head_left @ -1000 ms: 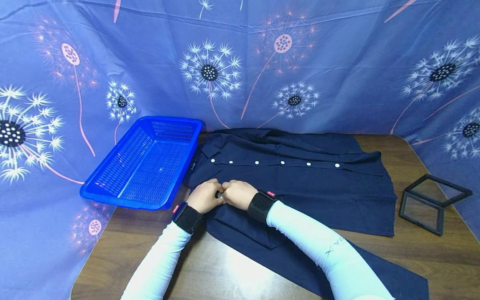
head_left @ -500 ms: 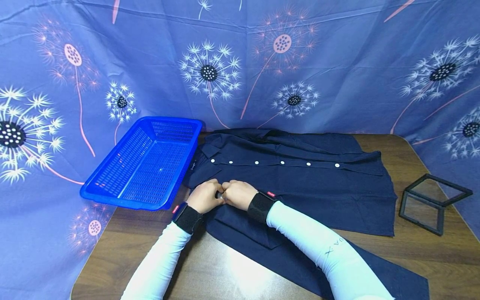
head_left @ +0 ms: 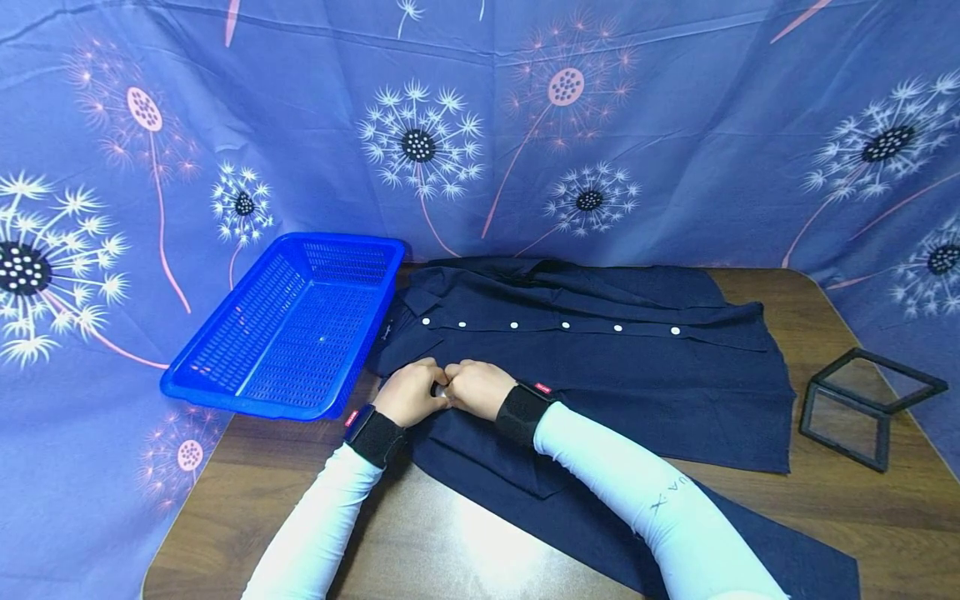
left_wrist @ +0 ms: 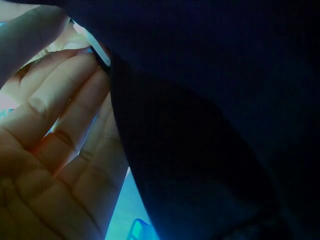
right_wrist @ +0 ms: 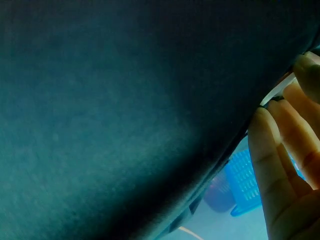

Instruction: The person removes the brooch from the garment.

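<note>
A dark navy shirt (head_left: 585,375) lies spread on the table, collar to the left, with a row of white buttons along its front. My left hand (head_left: 408,393) and right hand (head_left: 480,387) meet at its near side by the collar. Fingers and thumbs of both pinch the cloth there. Between the fingertips shows a thin white edge (left_wrist: 94,42), perhaps a button; most of it is hidden. In the right wrist view, raised navy cloth (right_wrist: 100,125) fills most of the picture, and the fingers (right_wrist: 267,150) hold its edge.
A blue plastic basket (head_left: 345,392) stands left of the shirt, close to the collar. Two joined black frames (head_left: 847,400) rest at the right of the wooden table (head_left: 247,508). Behind hangs a blue cloth (head_left: 495,150) with a dandelion print. One sleeve (head_left: 795,542) reaches toward the near right.
</note>
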`<state>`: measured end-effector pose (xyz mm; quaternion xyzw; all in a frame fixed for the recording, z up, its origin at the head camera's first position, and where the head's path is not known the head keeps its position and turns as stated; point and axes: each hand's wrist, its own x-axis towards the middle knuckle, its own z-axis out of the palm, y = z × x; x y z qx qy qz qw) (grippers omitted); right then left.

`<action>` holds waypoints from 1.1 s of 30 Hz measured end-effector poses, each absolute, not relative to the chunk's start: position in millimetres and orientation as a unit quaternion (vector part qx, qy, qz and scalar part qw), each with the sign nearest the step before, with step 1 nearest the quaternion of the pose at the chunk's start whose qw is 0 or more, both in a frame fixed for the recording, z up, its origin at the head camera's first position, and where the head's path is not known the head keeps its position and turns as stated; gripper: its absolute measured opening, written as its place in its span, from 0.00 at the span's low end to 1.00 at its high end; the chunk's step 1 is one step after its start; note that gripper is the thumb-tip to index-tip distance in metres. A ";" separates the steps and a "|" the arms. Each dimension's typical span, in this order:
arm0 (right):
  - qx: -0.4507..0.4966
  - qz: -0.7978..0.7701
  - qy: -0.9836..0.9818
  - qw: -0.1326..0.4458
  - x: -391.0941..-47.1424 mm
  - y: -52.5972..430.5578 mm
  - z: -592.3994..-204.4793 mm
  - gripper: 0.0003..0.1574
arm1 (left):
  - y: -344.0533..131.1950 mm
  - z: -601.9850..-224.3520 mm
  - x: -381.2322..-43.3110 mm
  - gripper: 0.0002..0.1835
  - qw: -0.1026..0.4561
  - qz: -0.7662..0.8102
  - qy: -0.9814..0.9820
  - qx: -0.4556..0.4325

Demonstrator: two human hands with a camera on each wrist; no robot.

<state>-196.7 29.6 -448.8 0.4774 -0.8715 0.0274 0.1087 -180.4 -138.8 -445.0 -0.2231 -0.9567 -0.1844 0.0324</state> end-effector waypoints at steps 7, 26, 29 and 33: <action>0.474 0.031 -0.872 0.119 -197.4 29.6 -451.4 0.09 | -138.7 -444.9 -179.9 0.13 0.043 -0.180 -0.956 -0.227; 0.475 0.038 -0.874 0.092 -200.6 31.0 -450.8 0.05 | -138.3 -442.1 -180.5 0.15 0.024 -0.180 -0.958 -0.220; 0.476 0.045 -0.874 0.085 -201.5 31.2 -450.3 0.04 | -138.5 -442.2 -180.9 0.15 0.020 -0.181 -0.959 -0.217; 0.475 0.056 -0.875 0.074 -202.6 31.5 -450.9 0.03 | -138.5 -442.7 -181.6 0.15 0.015 -0.181 -0.960 -0.215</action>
